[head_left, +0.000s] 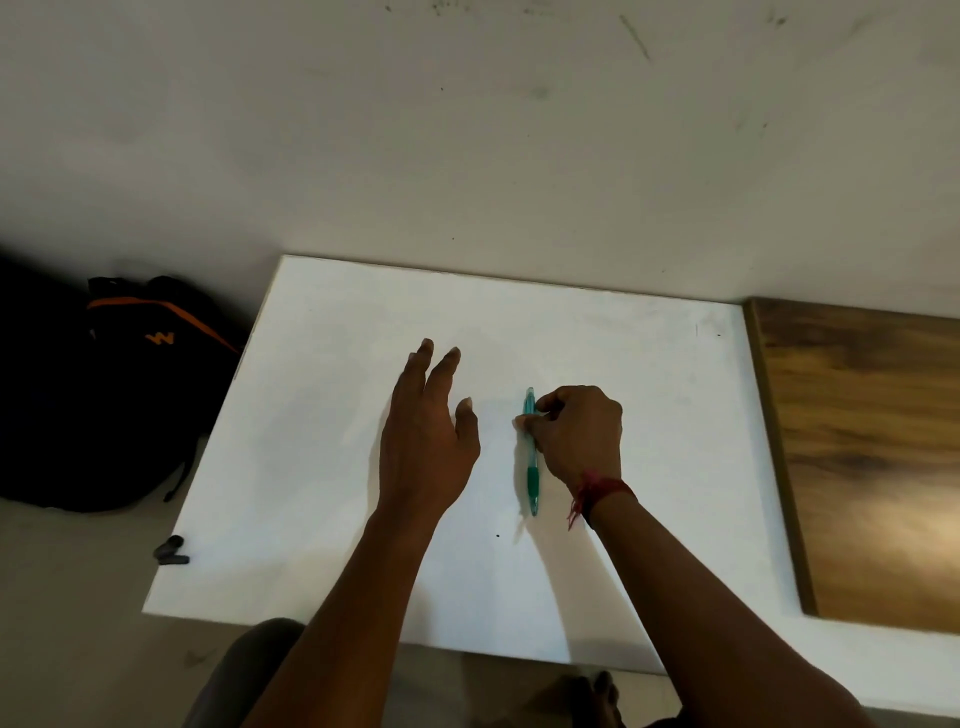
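On the white board, we note the right hand pinching a green pen with curled fingers. The left hand hovers beside it, fingers straight and holding nothing.

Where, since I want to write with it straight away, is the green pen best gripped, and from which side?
By the green rubber sleeve at the end nearer the person, probably the tip end. The pen lies flat on the white board, so pinch across it from above, coming from the right. The right hand pinches the clear barrel further up.
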